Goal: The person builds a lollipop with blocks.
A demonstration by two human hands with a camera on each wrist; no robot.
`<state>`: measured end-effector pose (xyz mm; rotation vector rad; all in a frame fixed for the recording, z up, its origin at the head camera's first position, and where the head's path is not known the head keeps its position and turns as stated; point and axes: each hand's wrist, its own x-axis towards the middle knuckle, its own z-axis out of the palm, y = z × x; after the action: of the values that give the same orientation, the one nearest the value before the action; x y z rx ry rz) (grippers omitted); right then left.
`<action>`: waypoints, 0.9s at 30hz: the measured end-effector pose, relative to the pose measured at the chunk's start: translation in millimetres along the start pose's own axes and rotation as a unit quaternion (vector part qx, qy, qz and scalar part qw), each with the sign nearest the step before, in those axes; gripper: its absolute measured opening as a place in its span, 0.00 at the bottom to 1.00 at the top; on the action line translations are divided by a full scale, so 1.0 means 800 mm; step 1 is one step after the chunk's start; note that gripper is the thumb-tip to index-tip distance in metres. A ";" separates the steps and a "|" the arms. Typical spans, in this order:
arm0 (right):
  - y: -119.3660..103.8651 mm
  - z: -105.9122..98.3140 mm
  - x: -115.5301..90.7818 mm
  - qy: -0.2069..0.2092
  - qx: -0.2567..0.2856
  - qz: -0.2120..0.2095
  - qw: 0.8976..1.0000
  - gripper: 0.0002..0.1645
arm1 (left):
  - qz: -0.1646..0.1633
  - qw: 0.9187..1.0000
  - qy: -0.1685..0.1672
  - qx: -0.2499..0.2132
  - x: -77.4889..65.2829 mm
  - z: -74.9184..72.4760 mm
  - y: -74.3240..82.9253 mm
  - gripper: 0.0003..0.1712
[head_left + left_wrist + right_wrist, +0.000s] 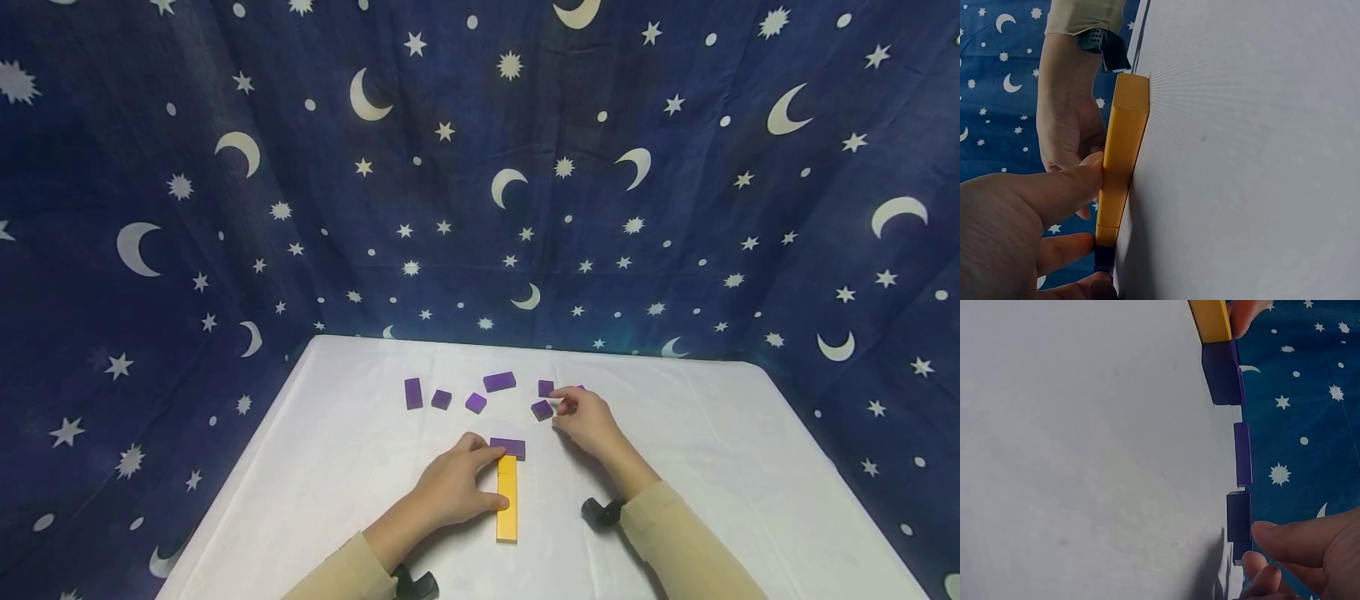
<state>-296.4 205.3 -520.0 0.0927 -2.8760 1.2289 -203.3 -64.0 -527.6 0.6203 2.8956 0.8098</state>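
Observation:
A yellow strip of blocks (507, 500) lies lengthwise on the table, with a seam near its far end. Across that end sits a purple rectangular block (508, 447), the two forming a T. My left hand (453, 483) lies along the left side, its thumb on the yellow strip and its fingertips at the purple block. Farther out, my right hand (588, 421) hovers by a small purple cube (542, 410), thumb and forefinger apart. Another purple cube (546, 388) is just beyond its fingertips. In the right wrist view the thumb (1288, 540) is close to a purple block (1239, 515); contact is unclear.
Toward the back left are a standing-oriented purple block (413, 393), two purple cubes, one nearer (476, 403) and one left (442, 400), and an angled purple block (499, 382). A purple piece (581, 387) is partly hidden behind my right hand. A star-patterned cloth (480, 208) surrounds the white table (337, 500).

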 end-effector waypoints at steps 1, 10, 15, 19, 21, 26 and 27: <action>0.000 0.000 0.001 -0.001 -0.002 0.001 1.000 0.26 | 0.001 1.000 0.000 0.000 0.000 0.000 0.000 0.45; -0.007 0.002 0.008 -0.016 -0.018 0.014 1.000 0.25 | 0.005 1.000 0.005 0.002 0.000 0.002 -0.001 0.45; -0.011 0.005 0.010 -0.031 -0.024 0.017 0.999 0.25 | 0.004 1.000 0.001 -0.001 0.000 0.001 0.000 0.45; -0.012 0.009 0.010 -0.037 -0.023 0.011 0.999 0.24 | 0.002 1.000 0.001 -0.002 -0.001 0.000 0.001 0.45; -0.011 0.010 0.011 -0.039 -0.023 0.009 0.999 0.24 | 0.002 1.000 0.002 -0.001 -0.001 0.000 0.000 0.45; -0.009 0.013 0.012 -0.041 -0.035 0.004 0.999 0.22 | 0.001 1.000 0.003 0.001 -0.001 0.000 0.000 0.45; -0.009 0.013 0.012 -0.041 -0.037 0.005 0.998 0.22 | 0.001 1.000 0.003 0.001 -0.001 0.000 0.000 0.45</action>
<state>-305.2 192.3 -521.8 0.1304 -2.9918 1.1438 -202.8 -64.1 -527.6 0.6217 2.9030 0.8101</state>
